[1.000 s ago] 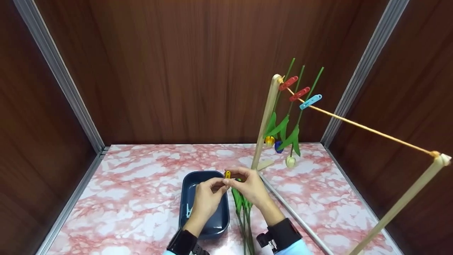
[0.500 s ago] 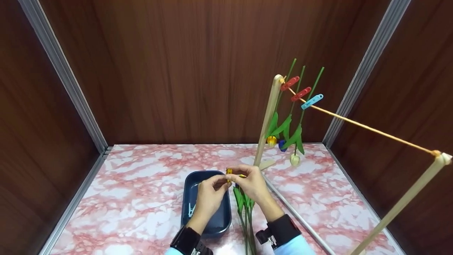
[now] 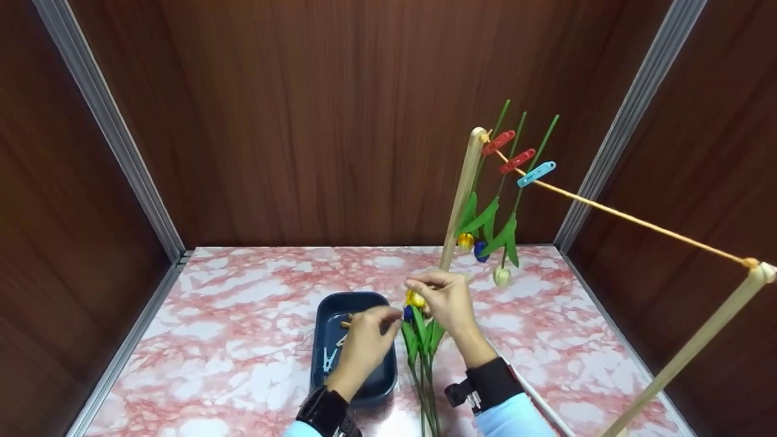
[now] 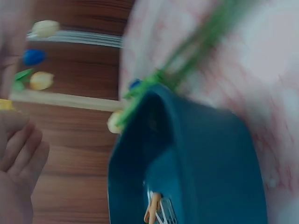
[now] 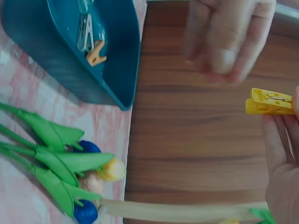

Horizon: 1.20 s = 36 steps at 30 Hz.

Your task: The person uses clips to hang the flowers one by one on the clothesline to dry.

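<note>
Brown wood-grain panels (image 3: 340, 121) enclose a marbled tabletop (image 3: 243, 328), where the two hands have just parted: the left hand (image 3: 367, 334) has come away over the blue tray (image 4: 219, 158), its fingers loosely bent around nothing. That leaves the yellow clip (image 5: 271, 101) pinched by the right hand (image 3: 446, 300) alone, raised near the lying tulips (image 3: 423, 346) and not on the cord (image 3: 637, 219); the left, I'd judge, is now free for other work.

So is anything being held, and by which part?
The right hand pinches a yellow clip by one end; the other sticks out free. Which end, I can't tell. The left hand holds nothing visible.
</note>
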Available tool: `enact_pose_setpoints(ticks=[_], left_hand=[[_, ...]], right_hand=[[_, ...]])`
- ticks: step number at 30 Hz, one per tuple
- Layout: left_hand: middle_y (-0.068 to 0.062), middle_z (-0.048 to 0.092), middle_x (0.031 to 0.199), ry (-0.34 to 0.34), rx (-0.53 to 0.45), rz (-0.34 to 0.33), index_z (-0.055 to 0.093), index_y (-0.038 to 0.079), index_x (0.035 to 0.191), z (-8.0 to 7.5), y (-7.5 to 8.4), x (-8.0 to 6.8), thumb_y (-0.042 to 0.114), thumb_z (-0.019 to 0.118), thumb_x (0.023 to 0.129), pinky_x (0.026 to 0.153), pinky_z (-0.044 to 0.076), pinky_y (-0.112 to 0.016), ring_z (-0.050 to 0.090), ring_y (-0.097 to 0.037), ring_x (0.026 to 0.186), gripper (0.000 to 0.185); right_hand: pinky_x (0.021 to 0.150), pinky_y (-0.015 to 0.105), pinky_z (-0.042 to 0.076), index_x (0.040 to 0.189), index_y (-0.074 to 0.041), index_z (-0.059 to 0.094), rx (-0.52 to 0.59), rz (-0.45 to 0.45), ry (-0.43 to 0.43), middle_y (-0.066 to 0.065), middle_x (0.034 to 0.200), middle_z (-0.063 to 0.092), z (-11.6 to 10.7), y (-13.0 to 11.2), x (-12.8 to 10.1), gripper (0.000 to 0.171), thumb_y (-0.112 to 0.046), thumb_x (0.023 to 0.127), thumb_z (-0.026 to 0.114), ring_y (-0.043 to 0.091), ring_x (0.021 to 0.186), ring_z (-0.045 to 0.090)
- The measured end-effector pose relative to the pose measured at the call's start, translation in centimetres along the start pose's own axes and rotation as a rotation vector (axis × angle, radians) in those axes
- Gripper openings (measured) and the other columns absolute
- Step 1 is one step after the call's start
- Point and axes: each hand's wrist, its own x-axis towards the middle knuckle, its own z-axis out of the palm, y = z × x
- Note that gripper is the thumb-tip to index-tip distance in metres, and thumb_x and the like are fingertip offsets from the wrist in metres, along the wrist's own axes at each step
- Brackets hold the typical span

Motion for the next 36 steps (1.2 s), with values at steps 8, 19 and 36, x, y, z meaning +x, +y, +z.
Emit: enact_pose_setpoints(ticks=[8, 19, 36], left_hand=[[0.003, 0.076, 0.084, -0.361, 0.462, 0.220, 0.081, 0.018, 0.081, 3.8, 0.4, -0.5, -0.001, 0.080, 0.083, 0.068, 0.060, -0.031, 0.072, -0.016, 0.078, 0.019], [0.004, 0.069, 0.072, -0.455, 0.783, 0.339, 0.075, 0.019, 0.072, 8.8, 0.4, -0.9, 0.009, 0.079, 0.086, 0.058, 0.057, -0.030, 0.068, -0.014, 0.068, 0.017], [0.006, 0.066, 0.072, -0.445, 0.790, 0.429, 0.074, 0.022, 0.070, 8.6, -0.6, -1.2, 0.005, 0.078, 0.083, 0.061, 0.055, -0.030, 0.063, -0.012, 0.072, 0.022]], right_hand=[[0.046, 0.023, 0.055, 0.095, 0.006, 0.082, 0.082, 0.040, 0.021, 0.021, 0.088, 0.078, -2.1, 0.5, -0.1, 0.006, 0.000, 0.092, 0.081, 0.010, 0.046, 0.065], [0.065, 0.017, 0.056, 0.092, 0.001, 0.085, -0.042, 0.024, 0.080, 0.014, 0.088, 0.080, -4.2, 2.2, -1.7, 0.006, -0.005, 0.089, 0.086, 0.010, 0.074, 0.071], [0.067, 0.020, 0.058, 0.093, 0.001, 0.084, -0.013, 0.051, 0.071, 0.014, 0.088, 0.080, -5.1, 2.9, -2.7, 0.006, -0.003, 0.089, 0.085, 0.011, 0.076, 0.074]])
